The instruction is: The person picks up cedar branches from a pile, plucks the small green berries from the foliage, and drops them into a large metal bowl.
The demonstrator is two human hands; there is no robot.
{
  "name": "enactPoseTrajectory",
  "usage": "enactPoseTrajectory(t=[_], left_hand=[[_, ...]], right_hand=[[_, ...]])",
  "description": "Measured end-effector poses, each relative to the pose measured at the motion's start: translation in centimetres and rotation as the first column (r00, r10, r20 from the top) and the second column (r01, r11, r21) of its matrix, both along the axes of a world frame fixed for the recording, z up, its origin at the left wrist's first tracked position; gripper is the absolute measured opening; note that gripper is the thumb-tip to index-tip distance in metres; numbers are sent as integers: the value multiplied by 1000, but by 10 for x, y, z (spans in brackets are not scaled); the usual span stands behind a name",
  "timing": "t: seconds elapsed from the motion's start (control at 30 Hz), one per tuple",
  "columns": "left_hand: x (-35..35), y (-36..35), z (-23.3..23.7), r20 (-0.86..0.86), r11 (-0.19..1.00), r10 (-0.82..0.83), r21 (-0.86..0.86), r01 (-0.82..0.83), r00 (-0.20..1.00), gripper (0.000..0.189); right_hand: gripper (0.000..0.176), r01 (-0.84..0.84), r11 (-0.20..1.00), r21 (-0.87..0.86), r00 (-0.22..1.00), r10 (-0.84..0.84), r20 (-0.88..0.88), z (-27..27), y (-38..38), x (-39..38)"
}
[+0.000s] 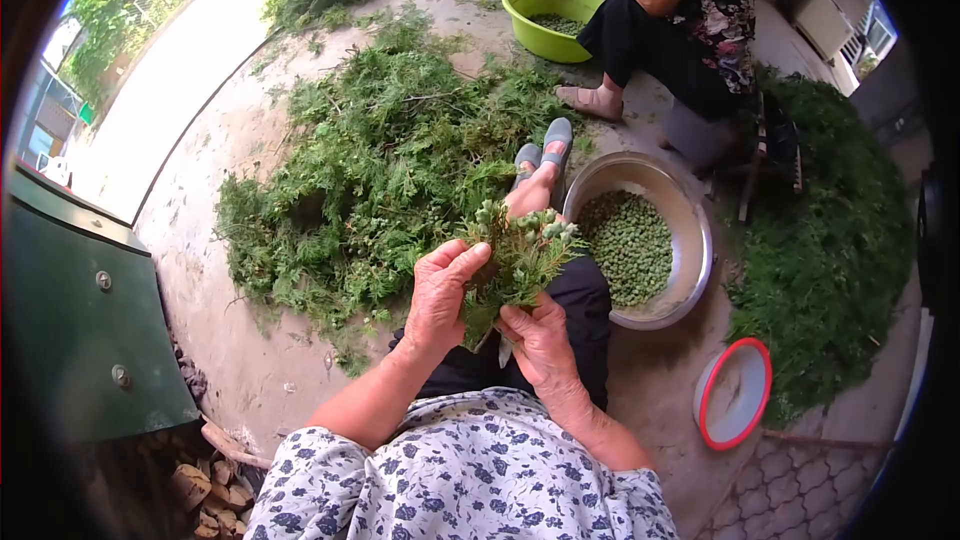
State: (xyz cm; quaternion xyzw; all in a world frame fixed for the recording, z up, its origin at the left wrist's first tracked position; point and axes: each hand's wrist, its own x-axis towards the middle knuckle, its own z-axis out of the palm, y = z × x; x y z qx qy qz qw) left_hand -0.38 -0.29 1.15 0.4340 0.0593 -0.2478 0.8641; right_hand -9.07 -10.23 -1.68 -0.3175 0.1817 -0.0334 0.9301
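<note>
A leafy green sprig [522, 265] with several pale green cones at its top stands upright between my two hands, above my lap. My left hand [440, 298] is closed on its left side, the thumb pressed near the cones. Lower down, my right hand [543, 342] grips the sprig near its stem. Just right of the sprig, on the floor, a metal basin [693, 258] holds many small green cones [630, 245]. A large heap of cut branches [370, 170] lies beyond and left of my hands.
A co-worker [690, 20] sits at the back right beside a lime-green basin [540, 38]. Another branch pile [825, 250] lies at the right, near a red-rimmed bowl [707, 395]. A dark green metal panel [90, 320] stands left, with wood pieces [210, 495] below.
</note>
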Motion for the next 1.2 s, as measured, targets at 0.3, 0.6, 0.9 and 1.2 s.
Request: enactPoseTrajectory(t=[0.3,0.6,0.9,1.2], left_hand=[[-2,23,5,-86,977,-198,-101,189,976,27],[-3,24,3,-61,989,-102,-114,95,993,27],[-6,26,13,114,986,-116,129,101,987,14],[-20,17,2,57,955,-222,216,205,973,19]], right_hand=[[20,-180,967,181,981,191,-44,-6,6,4],[29,-249,968,30,968,249,-19,-15,9,3],[22,-471,660,-585,879,406,-250,3,-19,2],[15,83,806,-586,996,-83,27,8,-35,12]])
